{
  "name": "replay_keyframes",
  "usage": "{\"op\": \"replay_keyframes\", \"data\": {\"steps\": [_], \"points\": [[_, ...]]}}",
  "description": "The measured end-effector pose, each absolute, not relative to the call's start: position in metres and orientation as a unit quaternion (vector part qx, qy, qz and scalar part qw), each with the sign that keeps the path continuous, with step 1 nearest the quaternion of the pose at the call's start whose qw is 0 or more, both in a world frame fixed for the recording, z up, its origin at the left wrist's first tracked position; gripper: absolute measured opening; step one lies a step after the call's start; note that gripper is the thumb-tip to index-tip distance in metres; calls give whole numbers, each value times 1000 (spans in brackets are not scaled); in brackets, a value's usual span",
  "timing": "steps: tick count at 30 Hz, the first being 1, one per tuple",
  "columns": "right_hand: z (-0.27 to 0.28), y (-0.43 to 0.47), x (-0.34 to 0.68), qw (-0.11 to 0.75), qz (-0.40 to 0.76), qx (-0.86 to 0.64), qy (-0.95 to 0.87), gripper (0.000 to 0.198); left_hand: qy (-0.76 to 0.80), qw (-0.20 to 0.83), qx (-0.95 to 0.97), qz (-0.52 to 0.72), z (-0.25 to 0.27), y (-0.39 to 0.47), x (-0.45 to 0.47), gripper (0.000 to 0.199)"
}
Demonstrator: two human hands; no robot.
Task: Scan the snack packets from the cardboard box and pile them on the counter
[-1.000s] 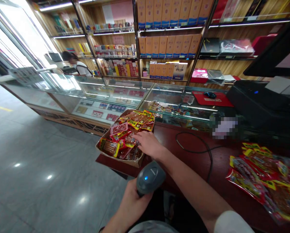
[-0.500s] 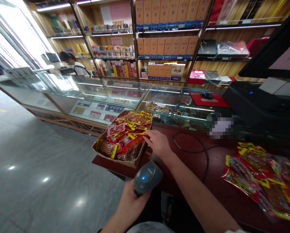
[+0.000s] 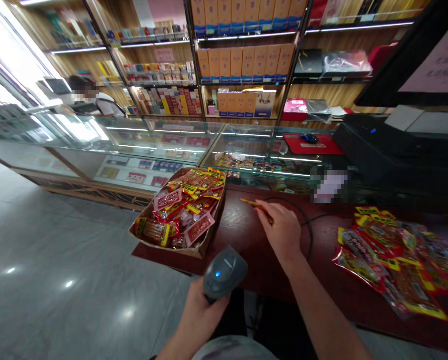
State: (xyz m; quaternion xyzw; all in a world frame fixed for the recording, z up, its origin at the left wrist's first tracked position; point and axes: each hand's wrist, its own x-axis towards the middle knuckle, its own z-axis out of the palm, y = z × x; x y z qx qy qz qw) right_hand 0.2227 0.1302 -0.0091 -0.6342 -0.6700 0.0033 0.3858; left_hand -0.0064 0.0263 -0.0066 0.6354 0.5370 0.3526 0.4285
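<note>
My left hand (image 3: 201, 317) is wrapped round the handle of a grey barcode scanner (image 3: 224, 272), whose blue light is lit. Between the fingers of my right hand (image 3: 284, 232) is a snack packet (image 3: 251, 203), seen nearly edge-on with a yellow edge showing; most of it is hidden by the hand. Left of that hand stands a cardboard box (image 3: 197, 251) full of red and yellow snack packets (image 3: 199, 190). A pile of similar packets (image 3: 389, 255) lies on the dark red table (image 3: 235, 220) at the right.
A black cable (image 3: 310, 235) loops behind my right hand. Beyond the table runs a glass display counter (image 3: 152, 135), bearing a mouse (image 3: 308, 138) on a red mat. A dark monitor (image 3: 407, 65) juts in at upper right. Someone (image 3: 107, 104) sits far left behind the counter.
My right hand has moved from the box's edge rightward over the table, taking a packet along. A pink-edged packet now shows at the box's front right. The scanner stays in my left hand.
</note>
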Motion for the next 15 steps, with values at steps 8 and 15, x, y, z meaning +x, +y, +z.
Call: {"op": "replay_keyframes", "data": {"steps": [8,15], "points": [[-71,55,237,155,84,-670,-721,36,521,470,638,316,-15,39,8,16],[-77,57,274,167,85,-720,-668,52,517,473,653,286,-17,36,9,19]]}}
